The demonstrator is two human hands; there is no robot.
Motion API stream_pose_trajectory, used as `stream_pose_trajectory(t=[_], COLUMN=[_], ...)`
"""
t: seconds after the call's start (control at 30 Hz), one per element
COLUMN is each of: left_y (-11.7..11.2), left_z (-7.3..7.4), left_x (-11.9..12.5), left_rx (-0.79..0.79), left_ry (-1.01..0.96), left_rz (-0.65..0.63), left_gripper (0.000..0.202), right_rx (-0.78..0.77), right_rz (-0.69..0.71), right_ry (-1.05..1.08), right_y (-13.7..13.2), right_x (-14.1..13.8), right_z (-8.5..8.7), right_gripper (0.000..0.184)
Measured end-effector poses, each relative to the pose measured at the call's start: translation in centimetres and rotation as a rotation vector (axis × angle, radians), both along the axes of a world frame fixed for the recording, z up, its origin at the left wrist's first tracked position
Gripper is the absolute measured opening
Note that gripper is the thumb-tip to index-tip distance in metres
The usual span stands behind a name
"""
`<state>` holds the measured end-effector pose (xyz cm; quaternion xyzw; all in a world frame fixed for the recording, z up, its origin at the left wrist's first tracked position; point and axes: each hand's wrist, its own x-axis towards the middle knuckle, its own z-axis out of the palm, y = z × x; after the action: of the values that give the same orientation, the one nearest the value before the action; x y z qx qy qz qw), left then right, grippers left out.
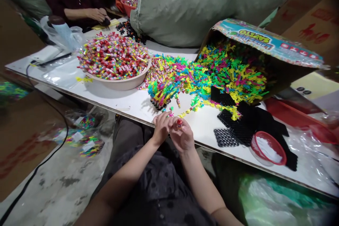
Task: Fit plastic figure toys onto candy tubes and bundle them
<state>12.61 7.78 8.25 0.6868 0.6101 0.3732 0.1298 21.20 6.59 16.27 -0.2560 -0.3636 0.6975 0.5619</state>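
My right hand (183, 136) is closed round a small candy-like tube with a red cap (179, 122), its capped end pointing up. Right beside it, my left hand (160, 127) has its fingers bent together toward the right hand; what they pinch, if anything, is hidden. Just beyond my hands, a small black grid tray (159, 104) stands packed with upright colourful plastic figures (161, 93). A single tube (178, 101) and a few loose figures (197, 103) lie on the white table (127, 104) near it.
A basin (119, 84) heaped with wrapped tubes stands left. Loose figures spill from a tipped carton (286, 44) on the right. Black grid trays (226, 137) and a red basket (282, 157) lie near the right edge. Across the table, another person's hands (97, 15) work.
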Motion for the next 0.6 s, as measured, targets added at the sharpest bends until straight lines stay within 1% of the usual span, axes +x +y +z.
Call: stream_pose_trajectory(t=[0.07,0.1,0.17,0.27,0.33,0.37,0.43,0.5,0.6], left_y=[-0.6,-1.0,-2.1,-3.9,-4.7,-4.9,-5.2,-5.3,-5.5], left_z=[0.2,0.4,1.2,2.9,3.9,4.2,4.3,4.1,3.1], left_x=[0.2,0.2,0.3,-0.1,-0.9,-1.4,-2.6,-3.8,-5.4], left_rx=[0.07,0.101,0.141,0.11,0.073,0.069,0.074,0.058,0.004], left_ry=[-0.152,-0.265,-0.573,-1.1,-1.377,-1.474,-1.577,-1.578,-1.542], left_rz=[-0.042,-0.044,0.019,0.205,0.265,0.284,0.334,0.41,0.496], left_gripper=[0.027,0.027,0.025,0.025,0.024,0.024,0.022,0.025,0.038], right_rx=[0.012,0.027,0.079,0.192,0.241,0.251,0.267,0.306,0.416], right_rz=[0.014,0.005,-0.035,-0.087,-0.1,-0.105,-0.109,-0.092,-0.018], right_ry=[0.013,0.001,-0.096,-0.433,-0.657,-0.735,-0.817,-0.85,-0.903], right_y=[-0.1,-0.2,-0.1,0.1,0.1,0.1,-0.1,-0.3,-0.3], right_x=[0.1,0.3,0.6,0.5,-0.2,-0.8,-2.3,-4.0,-6.0], right_z=[0.1,0.0,-0.2,-1.1,-1.9,-2.4,-3.3,-4.1,-4.7], right_gripper=[0.023,0.022,0.02,0.016,0.014,0.014,0.016,0.015,0.013])
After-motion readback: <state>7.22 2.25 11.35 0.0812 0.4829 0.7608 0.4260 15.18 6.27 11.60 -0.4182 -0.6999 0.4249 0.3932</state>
